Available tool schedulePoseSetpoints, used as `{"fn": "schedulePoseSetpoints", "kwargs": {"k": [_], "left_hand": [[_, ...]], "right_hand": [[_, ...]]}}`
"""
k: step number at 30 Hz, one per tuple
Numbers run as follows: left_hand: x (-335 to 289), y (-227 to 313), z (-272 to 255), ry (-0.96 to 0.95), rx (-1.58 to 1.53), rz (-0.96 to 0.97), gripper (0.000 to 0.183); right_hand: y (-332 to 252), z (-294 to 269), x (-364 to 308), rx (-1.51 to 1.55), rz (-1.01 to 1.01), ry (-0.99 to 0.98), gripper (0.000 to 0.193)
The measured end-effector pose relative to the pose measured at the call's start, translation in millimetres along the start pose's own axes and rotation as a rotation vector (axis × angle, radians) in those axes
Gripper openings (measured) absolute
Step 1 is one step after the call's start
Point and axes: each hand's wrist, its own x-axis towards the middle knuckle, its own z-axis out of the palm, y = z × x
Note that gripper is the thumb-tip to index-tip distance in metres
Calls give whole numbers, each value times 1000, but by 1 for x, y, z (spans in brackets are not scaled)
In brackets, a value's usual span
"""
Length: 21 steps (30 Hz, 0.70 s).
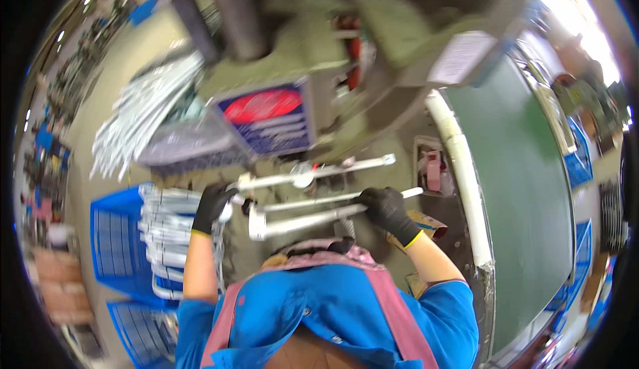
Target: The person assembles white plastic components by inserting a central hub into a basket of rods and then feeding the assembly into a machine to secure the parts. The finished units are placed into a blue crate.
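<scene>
My left hand, in a black glove, closes on the left end of a white tubular frame in front of my waist. My right hand, gloved the same way, wraps round the frame's tubes near their right end. The frame has long, roughly parallel white bars joined by a bracket on its left. Another long white bar lies just beyond; whether it joins the frame I cannot tell. My fingers hide the tubes at both grips.
At left, a blue crate stands beside stacked white tube frames. Many thin white tubes lie farther back. A green machine with a sign rises ahead. A green conveyor belt edged by a white roll runs at right.
</scene>
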Motion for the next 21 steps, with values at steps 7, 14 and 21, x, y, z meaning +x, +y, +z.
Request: {"fn": "schedulePoseSetpoints", "kwargs": {"k": [7,14,21], "left_hand": [[-17,1,25,164,-429,98,21],[-25,17,30,188,-484,-56,31],[-26,15,31,158,-549,-60,32]], "right_hand": [[-56,-46,48,99,-79,136,21],[-58,-26,77,-58,-85,195,23],[-55,-22,77,-144,-113,236,24]]}}
